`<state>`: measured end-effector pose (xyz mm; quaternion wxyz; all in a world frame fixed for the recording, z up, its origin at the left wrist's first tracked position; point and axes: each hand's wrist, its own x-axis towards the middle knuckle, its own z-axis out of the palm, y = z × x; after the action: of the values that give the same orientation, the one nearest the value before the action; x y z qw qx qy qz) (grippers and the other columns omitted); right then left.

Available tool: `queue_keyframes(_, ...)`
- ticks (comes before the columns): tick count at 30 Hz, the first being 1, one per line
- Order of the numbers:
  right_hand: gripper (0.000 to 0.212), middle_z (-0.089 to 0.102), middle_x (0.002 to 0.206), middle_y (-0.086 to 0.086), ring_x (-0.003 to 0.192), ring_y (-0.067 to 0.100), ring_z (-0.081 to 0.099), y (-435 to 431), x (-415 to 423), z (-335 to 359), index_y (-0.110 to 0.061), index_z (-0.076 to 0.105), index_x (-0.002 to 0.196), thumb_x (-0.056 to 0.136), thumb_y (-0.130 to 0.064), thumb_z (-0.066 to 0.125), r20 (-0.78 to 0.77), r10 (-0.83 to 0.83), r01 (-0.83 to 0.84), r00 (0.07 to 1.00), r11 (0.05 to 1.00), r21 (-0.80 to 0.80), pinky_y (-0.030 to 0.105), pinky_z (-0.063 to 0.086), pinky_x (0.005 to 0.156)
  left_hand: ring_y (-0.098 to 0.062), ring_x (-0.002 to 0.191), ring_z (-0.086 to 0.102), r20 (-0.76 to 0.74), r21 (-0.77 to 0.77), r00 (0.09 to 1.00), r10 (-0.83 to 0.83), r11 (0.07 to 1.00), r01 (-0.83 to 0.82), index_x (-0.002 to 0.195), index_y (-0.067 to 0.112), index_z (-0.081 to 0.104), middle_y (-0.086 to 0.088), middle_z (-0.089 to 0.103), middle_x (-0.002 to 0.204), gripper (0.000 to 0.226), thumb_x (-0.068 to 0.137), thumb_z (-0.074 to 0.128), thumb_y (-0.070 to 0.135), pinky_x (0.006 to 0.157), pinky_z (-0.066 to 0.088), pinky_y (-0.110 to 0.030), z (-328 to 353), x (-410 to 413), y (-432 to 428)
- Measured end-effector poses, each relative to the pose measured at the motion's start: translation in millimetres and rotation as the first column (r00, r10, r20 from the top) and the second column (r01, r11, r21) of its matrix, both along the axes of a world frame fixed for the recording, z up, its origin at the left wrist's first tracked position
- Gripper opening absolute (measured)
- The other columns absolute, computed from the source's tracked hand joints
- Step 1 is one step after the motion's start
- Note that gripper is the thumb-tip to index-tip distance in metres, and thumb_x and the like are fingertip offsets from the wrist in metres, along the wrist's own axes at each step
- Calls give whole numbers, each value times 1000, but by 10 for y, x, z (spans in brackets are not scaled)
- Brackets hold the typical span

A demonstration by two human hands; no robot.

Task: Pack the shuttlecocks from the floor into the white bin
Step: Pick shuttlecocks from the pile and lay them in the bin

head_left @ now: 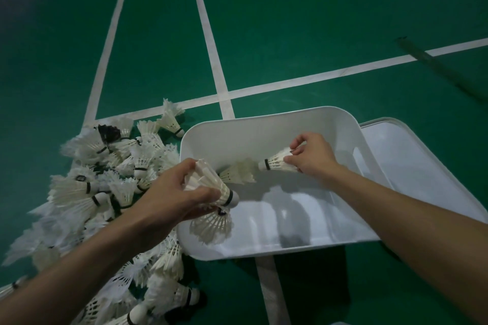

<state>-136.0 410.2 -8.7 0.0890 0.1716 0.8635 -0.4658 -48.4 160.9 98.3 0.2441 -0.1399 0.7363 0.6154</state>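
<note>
The left hand [174, 192] curls its fingers round a white feathered shuttlecock [211, 185] over the left wall of the white rectangular plastic bin [264, 116]. Inside the bin, the right hand [313, 157] pinches a second shuttlecock [277, 162] by its feathers. A third shuttlecock [237, 173] lies between them. The heap of white shuttlecocks [105, 179] crowds the green court floor [290, 21] against the bin's left wall. A white flat lid [422, 155] lies just beside the bin's right wall.

L grip [169, 192] in full curl, R grip [313, 157] in fingertip pinch, both palms down.
</note>
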Motion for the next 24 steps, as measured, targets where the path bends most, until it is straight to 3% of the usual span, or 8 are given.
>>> queue_keyframes(2,26,68,83,5,81,23,63,-46,-48,-71,-17,58,78,70,-7,81,25,24,-27,999,995,91,27,48,70,-29,90,70,0,0,1000,-6,1000,6,104,8,56,-17,62,106,31,77,68,-2,76,58,-36,-10,1,-5)
queue_keyframes(5,25,68,91,9,88,24,63,-129,-115,-163,-14,59,83,72,-10,81,64,14,-22,998,992,126,23,43,71,-30,89,70,2,-3,1000,-16,1000,16,105,7,57,-18,63,107,35,73,70,0,76,59,-37,-30,5,-34)
queue_keyframes(9,27,68,94,11,86,26,64,-262,-204,-311,-15,57,80,70,-13,82,99,-18,9,995,996,92,27,47,69,-32,92,69,4,9,1000,-13,1000,13,105,9,57,-19,63,108,37,72,71,0,79,58,-42,-55,24,-55)
queue_keyframes(11,32,68,93,11,85,29,65,-334,-220,-380,-15,55,78,67,-12,85,133,-23,21,991,1000,16,36,54,72,-31,90,69,-6,2,1000,-29,1000,29,104,9,58,-18,64,106,40,69,77,3,80,58,-44,-56,27,-44)
queue_keyframes(13,37,68,93,12,86,31,67,-401,-214,-446,-17,53,78,65,-12,87,159,-3,7,987,1000,-27,43,58,77,-30,88,70,-21,-17,999,-40,999,39,103,9,59,-18,65,103,49,60,83,9,78,58,-43,-57,18,-33)
queue_keyframes(15,39,68,93,12,87,30,67,-455,-214,-504,-19,52,78,64,-14,88,167,32,-24,985,999,-49,46,58,78,-28,85,70,-31,-29,999,-37,999,36,103,10,59,-17,66,101,50,56,76,15,75,59,-39,-53,4,-18)
queue_keyframes(20,38,68,94,15,84,29,68,-552,-212,-516,-16,50,85,69,-7,84,169,-12,39,986,987,-154,46,59,73,-29,87,70,-4,11,1000,-25,1000,25,105,10,59,-17,65,104,58,54,87,10,74,59,-36,-43,-12,-52)
queue_keyframes(24,38,67,95,16,82,28,66,-618,-196,-547,-14,48,88,73,-5,81,184,19,16,983,983,-185,44,59,74,-29,92,70,11,59,1000,-7,998,7,108,10,59,-17,65,108,55,57,77,11,76,58,-35,-39,-13,-123)
